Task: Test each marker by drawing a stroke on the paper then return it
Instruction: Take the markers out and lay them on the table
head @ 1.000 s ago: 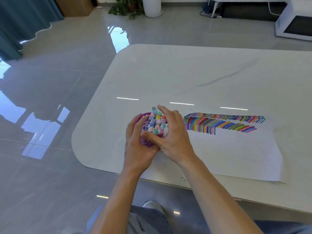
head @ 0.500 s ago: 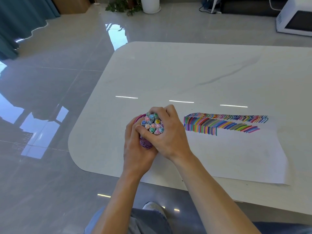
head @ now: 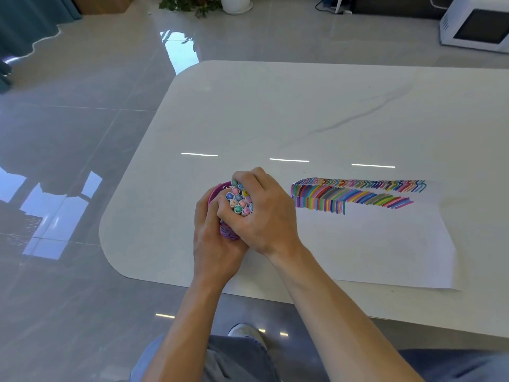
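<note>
A purple mesh cup (head: pixel 217 190) stands near the table's front left, packed with a bundle of markers (head: pixel 239 199) whose pastel cap ends face up. My left hand (head: pixel 214 241) wraps the cup's near side. My right hand (head: pixel 264 213) is closed around the marker bundle from the right, its fingers curled over the tops. To the right lies a white sheet of paper (head: pixel 358 249), with rows of many coloured strokes (head: pixel 355 194) along its far edge.
The white marble table (head: pixel 275 111) has a rounded corner at the left front. Beyond it, on the glossy grey floor, stand a white microwave (head: pixel 476 26) and a potted plant (head: pixel 192 4). My knees show below the table edge.
My right hand has closed further over the marker bundle, covering more of the caps. Both hands and the cup stay in the same place on the table.
</note>
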